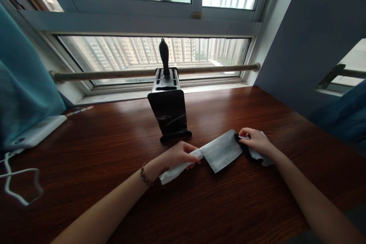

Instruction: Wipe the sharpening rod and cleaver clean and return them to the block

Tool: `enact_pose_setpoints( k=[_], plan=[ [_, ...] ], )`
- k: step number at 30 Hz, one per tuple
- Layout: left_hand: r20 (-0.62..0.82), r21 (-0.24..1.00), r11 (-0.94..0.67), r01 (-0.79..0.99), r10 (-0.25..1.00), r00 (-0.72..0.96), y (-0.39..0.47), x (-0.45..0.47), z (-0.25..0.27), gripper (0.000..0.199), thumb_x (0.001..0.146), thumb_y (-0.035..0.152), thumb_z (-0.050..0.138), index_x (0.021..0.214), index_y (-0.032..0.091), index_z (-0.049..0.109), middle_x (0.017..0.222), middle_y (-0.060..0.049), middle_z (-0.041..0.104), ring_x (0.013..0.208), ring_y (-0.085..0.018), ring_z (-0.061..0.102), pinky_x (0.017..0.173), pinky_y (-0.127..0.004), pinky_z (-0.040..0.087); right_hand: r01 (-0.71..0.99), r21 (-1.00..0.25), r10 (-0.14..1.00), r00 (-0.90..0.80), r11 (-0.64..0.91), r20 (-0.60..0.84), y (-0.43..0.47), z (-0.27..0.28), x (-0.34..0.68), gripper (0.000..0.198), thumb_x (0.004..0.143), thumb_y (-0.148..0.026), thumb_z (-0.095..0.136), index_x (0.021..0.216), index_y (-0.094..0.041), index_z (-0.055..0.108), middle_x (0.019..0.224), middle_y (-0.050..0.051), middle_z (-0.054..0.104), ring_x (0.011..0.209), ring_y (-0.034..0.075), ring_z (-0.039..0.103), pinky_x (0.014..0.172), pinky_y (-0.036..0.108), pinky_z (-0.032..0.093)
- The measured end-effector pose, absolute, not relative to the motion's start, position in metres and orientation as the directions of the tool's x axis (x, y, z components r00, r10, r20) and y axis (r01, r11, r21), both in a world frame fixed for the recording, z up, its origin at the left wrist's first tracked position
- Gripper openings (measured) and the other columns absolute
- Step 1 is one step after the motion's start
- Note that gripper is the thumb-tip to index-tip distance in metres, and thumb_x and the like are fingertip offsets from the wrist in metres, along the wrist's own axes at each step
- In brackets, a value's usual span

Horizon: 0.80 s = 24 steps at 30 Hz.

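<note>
My left hand (183,155) is closed on a narrow, rolled white cloth (169,175), whose end sticks out below my palm. A flat, pale rectangular piece of cloth (222,151), possibly paper, lies on the table between my hands. Its left corner meets the roll at my left fingertips; I cannot tell whether the two are one piece. With thumb and fingers pinched, my right hand (256,142) grips a crumpled black and white cloth (252,154) at the rectangle's right end. Part of that bundle is hidden under my palm.
A black upright stand (168,112) is on the brown table (137,206) beyond my left hand. Behind it is a slotted metal holder (168,80) with a black handle (164,57). A white device (40,131) and a white cable (21,187) lie at left.
</note>
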State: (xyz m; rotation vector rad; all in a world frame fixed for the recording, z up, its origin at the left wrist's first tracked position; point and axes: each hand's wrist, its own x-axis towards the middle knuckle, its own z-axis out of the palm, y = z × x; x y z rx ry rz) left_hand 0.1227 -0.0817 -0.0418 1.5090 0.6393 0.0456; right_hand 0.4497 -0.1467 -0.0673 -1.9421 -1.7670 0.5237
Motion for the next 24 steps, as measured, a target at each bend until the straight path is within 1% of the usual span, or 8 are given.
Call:
enact_pose_setpoints(
  k=[7,9,12,13,15,18,20,24],
  plan=[
    [-0.351,0.933,0.079,0.351,0.415,0.839,-0.082,0.122,-0.042,0.026,0.07,0.033,0.065,0.084,0.011,0.065,0.06,0.001,0.053,0.052,-0.007,0.043,0.05,-0.021,0.033,0.866,-0.477,0.954,0.253,-0.148,0.162,-0.142,-0.078,0.473,0.01,0.071,-0.024,0.057,0.076,-0.016,0.058,0.08,0.005,0.059,0.076,0.018,0.054,0.07,0.028,0.039],
    [-0.345,0.935,0.071,0.348,0.417,0.841,-0.082,0.122,-0.041,0.024,0.071,0.032,0.064,0.082,0.011,0.065,0.06,0.001,0.053,0.052,-0.007,0.043,0.05,-0.02,0.033,0.813,-0.569,0.958,0.248,-0.125,0.143,-0.145,-0.07,0.473,0.014,0.072,-0.029,0.059,0.077,-0.016,0.059,0.08,0.005,0.061,0.076,0.019,0.055,0.07,0.029,0.039],
    [-0.343,0.936,0.071,0.346,0.418,0.841,-0.083,0.122,-0.04,0.024,0.071,0.033,0.065,0.081,0.011,0.064,0.06,0.001,0.053,0.053,-0.007,0.044,0.051,-0.021,0.033,0.582,-0.81,0.986,0.162,-0.067,0.035,-0.15,-0.048,0.451,0.024,0.074,-0.037,0.061,0.085,-0.015,0.06,0.085,0.005,0.063,0.078,0.019,0.057,0.067,0.027,0.041],
    [-0.343,0.936,0.073,0.345,0.417,0.842,-0.083,0.122,-0.039,0.024,0.071,0.033,0.065,0.081,0.011,0.064,0.06,0.001,0.053,0.053,-0.007,0.044,0.051,-0.021,0.033,0.536,-0.843,0.994,0.111,-0.051,0.01,-0.152,-0.04,0.438,0.027,0.074,-0.039,0.062,0.087,-0.015,0.06,0.084,0.004,0.063,0.076,0.018,0.057,0.065,0.027,0.041],
    [-0.339,0.937,0.068,0.342,0.414,0.845,-0.083,0.122,-0.039,0.025,0.071,0.034,0.064,0.081,0.011,0.064,0.061,0.001,0.053,0.053,-0.007,0.044,0.051,-0.021,0.032,0.591,-0.806,0.998,0.025,0.037,0.064,-0.152,-0.03,0.407,0.023,0.074,-0.036,0.064,0.084,-0.016,0.062,0.081,0.003,0.061,0.073,0.016,0.055,0.064,0.026,0.039],
    [-0.333,0.94,0.071,0.335,0.407,0.851,-0.082,0.121,-0.042,0.027,0.071,0.034,0.065,0.085,0.011,0.065,0.062,0.001,0.053,0.053,-0.007,0.044,0.051,-0.02,0.033,0.712,-0.659,0.969,-0.137,0.242,0.207,-0.145,-0.031,0.362,0.011,0.076,-0.027,0.064,0.079,-0.016,0.062,0.079,0.002,0.056,0.073,0.014,0.051,0.066,0.025,0.037],
    [-0.338,0.939,0.085,0.334,0.409,0.848,-0.08,0.121,-0.045,0.03,0.071,0.035,0.065,0.089,0.011,0.065,0.062,0.001,0.054,0.053,-0.007,0.044,0.051,-0.021,0.033,0.761,-0.599,0.966,-0.156,0.25,0.205,-0.138,-0.04,0.345,0.007,0.076,-0.021,0.063,0.077,-0.015,0.059,0.079,0.002,0.054,0.073,0.013,0.05,0.066,0.025,0.036],
    [-0.346,0.936,0.099,0.337,0.422,0.838,-0.079,0.121,-0.051,0.035,0.069,0.036,0.067,0.094,0.011,0.066,0.062,0.001,0.054,0.052,-0.007,0.044,0.051,-0.022,0.034,0.832,-0.53,0.974,-0.052,0.164,0.22,-0.126,-0.057,0.347,0.008,0.077,-0.018,0.06,0.073,-0.015,0.053,0.079,0.001,0.052,0.073,0.014,0.049,0.066,0.025,0.034]
  ],
)
